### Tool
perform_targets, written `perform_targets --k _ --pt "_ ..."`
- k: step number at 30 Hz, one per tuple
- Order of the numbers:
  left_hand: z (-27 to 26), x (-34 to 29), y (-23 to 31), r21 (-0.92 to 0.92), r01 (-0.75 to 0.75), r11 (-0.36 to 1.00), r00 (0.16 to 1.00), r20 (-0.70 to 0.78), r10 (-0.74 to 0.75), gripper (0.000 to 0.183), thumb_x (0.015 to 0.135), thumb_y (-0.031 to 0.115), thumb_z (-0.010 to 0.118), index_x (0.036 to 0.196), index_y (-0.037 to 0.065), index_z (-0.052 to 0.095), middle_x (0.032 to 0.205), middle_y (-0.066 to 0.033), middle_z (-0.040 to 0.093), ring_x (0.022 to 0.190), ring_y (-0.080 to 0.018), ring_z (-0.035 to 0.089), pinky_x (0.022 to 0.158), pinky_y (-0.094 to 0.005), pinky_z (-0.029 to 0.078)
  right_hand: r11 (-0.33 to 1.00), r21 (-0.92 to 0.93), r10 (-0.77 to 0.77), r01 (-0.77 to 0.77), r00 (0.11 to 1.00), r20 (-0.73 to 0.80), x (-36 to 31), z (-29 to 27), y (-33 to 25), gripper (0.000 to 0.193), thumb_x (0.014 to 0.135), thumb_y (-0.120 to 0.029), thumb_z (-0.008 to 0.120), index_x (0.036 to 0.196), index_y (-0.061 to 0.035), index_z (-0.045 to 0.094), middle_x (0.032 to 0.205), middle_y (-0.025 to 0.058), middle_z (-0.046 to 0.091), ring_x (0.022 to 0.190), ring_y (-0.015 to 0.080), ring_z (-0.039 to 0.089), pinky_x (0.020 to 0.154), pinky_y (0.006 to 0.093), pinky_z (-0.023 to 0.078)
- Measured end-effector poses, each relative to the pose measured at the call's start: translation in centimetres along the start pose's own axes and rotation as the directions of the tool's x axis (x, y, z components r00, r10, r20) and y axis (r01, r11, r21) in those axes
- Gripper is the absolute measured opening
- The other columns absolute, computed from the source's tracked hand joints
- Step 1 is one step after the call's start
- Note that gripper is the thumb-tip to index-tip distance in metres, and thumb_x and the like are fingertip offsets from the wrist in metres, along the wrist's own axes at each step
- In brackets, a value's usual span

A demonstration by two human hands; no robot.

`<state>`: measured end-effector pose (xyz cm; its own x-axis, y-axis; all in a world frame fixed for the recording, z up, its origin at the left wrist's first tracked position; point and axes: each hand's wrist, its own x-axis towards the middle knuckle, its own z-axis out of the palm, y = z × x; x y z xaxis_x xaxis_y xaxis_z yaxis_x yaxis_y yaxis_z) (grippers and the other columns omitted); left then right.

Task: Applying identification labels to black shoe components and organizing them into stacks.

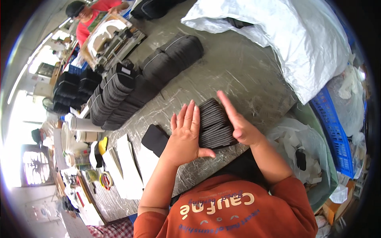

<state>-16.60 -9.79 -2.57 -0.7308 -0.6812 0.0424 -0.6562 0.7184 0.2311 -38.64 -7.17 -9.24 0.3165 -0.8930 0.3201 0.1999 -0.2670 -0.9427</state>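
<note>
On the table right in front of me stands a stack of black fabric pieces (214, 123), packed close with their edges upward. My left hand (184, 131) lies flat along the stack's left side, fingers stretched out and thumb reaching past its near corner. Against the right side rests my right hand (239, 121), its fingers straight and pointing away from me. The stack sits between the two palms, and neither hand wraps round it. A flat black fabric piece (154, 139) lies just left of my left wrist, partly hidden by it.
Tied bundles of black pieces (158, 67) line the table's far left. A large white sack (278, 35) covers the far right. Beside my right arm is a plastic-lined bin of scraps (295, 152), next to a blue crate (335, 135). Another person (93, 20) works beyond the bundles.
</note>
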Motion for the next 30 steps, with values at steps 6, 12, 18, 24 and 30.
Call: perform_targets --k 6,12,18,24,30 --pt "0.2 0.4 0.3 0.024 0.035 0.999 0.999 -0.001 -0.035 0.146 0.047 0.082 0.063 0.149 -0.007 0.010 0.153 -0.0300 0.019 0.141 -0.0469 0.023 0.112 -0.0602 0.019 0.979 0.034 0.205 -0.203 0.976 -0.074 0.7 0.8 -1.0 0.084 0.086 -0.008 0.061 0.153 0.0030 0.010 0.160 0.0224 0.012 0.149 0.0306 0.009 0.119 0.0372 0.011" --pt "-0.3 0.5 0.9 -0.072 0.050 0.996 0.998 -0.040 -0.053 0.126 0.055 0.063 0.079 0.144 -0.010 0.028 0.142 -0.0276 0.038 0.129 -0.0418 0.040 0.107 -0.0571 0.029 0.933 -0.355 0.078 -0.068 0.997 0.016 0.6 0.0 -3.9 0.100 0.074 -0.018 0.076 0.152 0.0005 0.016 0.158 0.0243 0.014 0.148 0.0367 0.010 0.119 0.0458 0.010" --pt "0.7 0.1 1.0 -0.245 -0.023 0.969 0.996 -0.094 -0.001 0.111 0.060 0.050 0.081 0.142 -0.006 0.033 0.143 -0.0255 0.034 0.129 -0.0424 0.038 0.108 -0.0561 0.027 0.166 -0.952 0.401 0.259 0.864 0.305 4.6 4.2 -9.3 0.129 0.044 -0.032 0.092 0.152 -0.0110 0.023 0.156 0.0264 0.013 0.141 0.0414 0.025 0.116 0.0609 0.013" --pt "-2.3 -5.1 -5.2 -0.485 0.134 0.864 0.950 -0.185 -0.251 0.058 0.077 0.031 0.077 0.123 0.001 0.060 0.110 -0.0237 0.064 0.108 -0.0380 0.061 0.095 -0.0417 0.048 0.075 -0.968 0.579 0.241 0.780 0.239 6.5 5.1 -9.4 0.118 0.053 -0.033 0.089 0.150 -0.0086 0.027 0.137 0.0217 0.040 0.133 0.0392 0.035 0.116 0.0576 0.016" --pt "-3.5 -18.7 -23.4 0.152 0.938 0.312 0.347 -0.384 -0.856 0.019 0.081 0.010 0.059 0.095 0.007 0.071 0.105 -0.0139 0.066 0.107 -0.0345 0.057 0.086 -0.0480 0.048 0.129 -0.975 0.578 0.179 0.785 0.220 6.9 3.9 -9.1 0.115 0.049 -0.026 0.086 0.148 -0.0072 0.032 0.130 0.0180 0.044 0.132 0.0373 0.035 0.116 0.0495 0.023"
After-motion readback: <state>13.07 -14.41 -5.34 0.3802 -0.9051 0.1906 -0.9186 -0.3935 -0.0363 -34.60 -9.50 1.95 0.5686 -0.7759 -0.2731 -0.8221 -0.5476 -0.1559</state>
